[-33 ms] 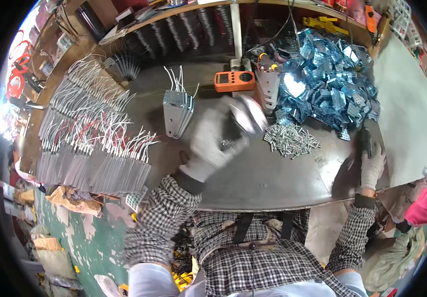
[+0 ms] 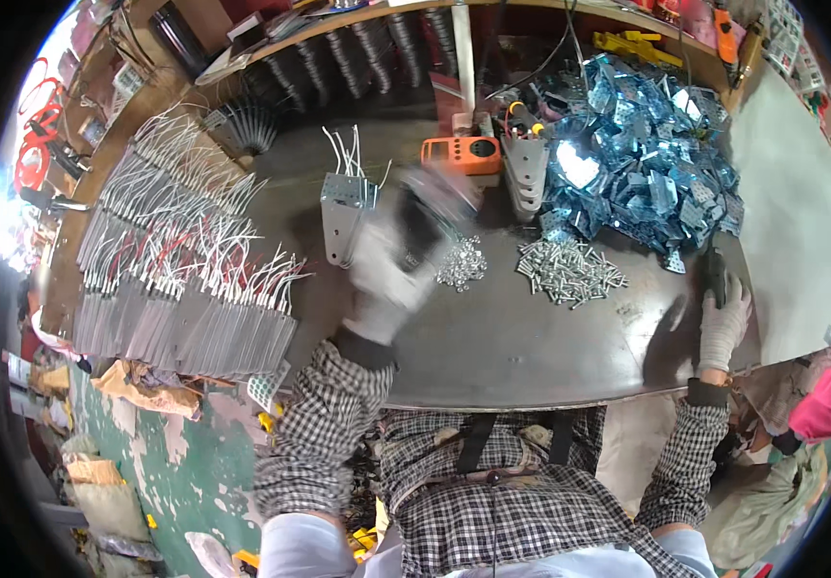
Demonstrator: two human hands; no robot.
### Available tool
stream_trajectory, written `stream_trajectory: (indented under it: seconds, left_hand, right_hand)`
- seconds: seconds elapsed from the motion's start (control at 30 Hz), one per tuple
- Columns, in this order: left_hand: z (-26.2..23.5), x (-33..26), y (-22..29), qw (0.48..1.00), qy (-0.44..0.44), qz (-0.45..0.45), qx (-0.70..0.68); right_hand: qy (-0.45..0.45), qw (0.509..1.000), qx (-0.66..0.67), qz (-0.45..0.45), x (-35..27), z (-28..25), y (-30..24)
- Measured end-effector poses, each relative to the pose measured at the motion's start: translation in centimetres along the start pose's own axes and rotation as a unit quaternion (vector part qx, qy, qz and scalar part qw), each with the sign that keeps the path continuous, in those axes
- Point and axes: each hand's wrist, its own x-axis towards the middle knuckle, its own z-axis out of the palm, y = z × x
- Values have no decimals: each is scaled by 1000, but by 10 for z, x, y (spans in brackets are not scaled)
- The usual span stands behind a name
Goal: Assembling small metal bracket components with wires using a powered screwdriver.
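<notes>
My left hand point(image 2: 386, 270), in a pale glove and smeared by motion, is closed on a shiny metal piece point(image 2: 442, 196) whose exact shape is blurred. Right beside it stands a stack of grey metal plates with white wires point(image 2: 343, 217). A small heap of nuts point(image 2: 461, 264) lies just right of the hand, and a larger pile of screws point(image 2: 571, 273) lies farther right. At the table's right side, my gloved right hand point(image 2: 724, 323) grips a dark, slim-handled tool point(image 2: 716, 276); its tip is hard to make out.
Behind the screws rises a big heap of bluish metal brackets point(image 2: 642, 154). An orange meter point(image 2: 461, 154) and a grey metal holder with tools point(image 2: 526, 173) stand at the back middle. Rows of wired grey plates point(image 2: 184, 323) fill the left side. The table's front edge point(image 2: 531, 405) curves before me.
My left hand has moved left with the metal piece, toward the wired plates, and the heap of nuts now shows. My right hand stays nearly still.
</notes>
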Motion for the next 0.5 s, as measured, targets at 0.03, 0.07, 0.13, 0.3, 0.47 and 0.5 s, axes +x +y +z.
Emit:
stream_trajectory:
  seconds: [0.03, 0.07, 0.13, 0.3, 0.47, 0.5]
  left_hand:
    - [-9, 8, -9, 960, 132, -114, -220]
    - [-13, 16, -27, 965, 255, -55, -23]
    - [-45, 21, -37, 858, 198, -194, 432]
    - [-59, -2, -50, 808, 152, -289, 490]
    - [-69, -15, -69, 854, 139, -337, 371]
    - [-68, -15, -71, 860, 158, -313, 370]
  right_hand:
    - [28, 998, 41, -50, -9, -1, -14]
    - [52, 991, 83, -96, -18, 6, -26]
    - [87, 964, 177, -177, -34, 6, -60]
    - [36, 948, 259, -180, -70, 8, -103]
    - [10, 937, 312, -155, -74, 22, -105]
    - [8, 937, 311, -157, -74, 23, -105]
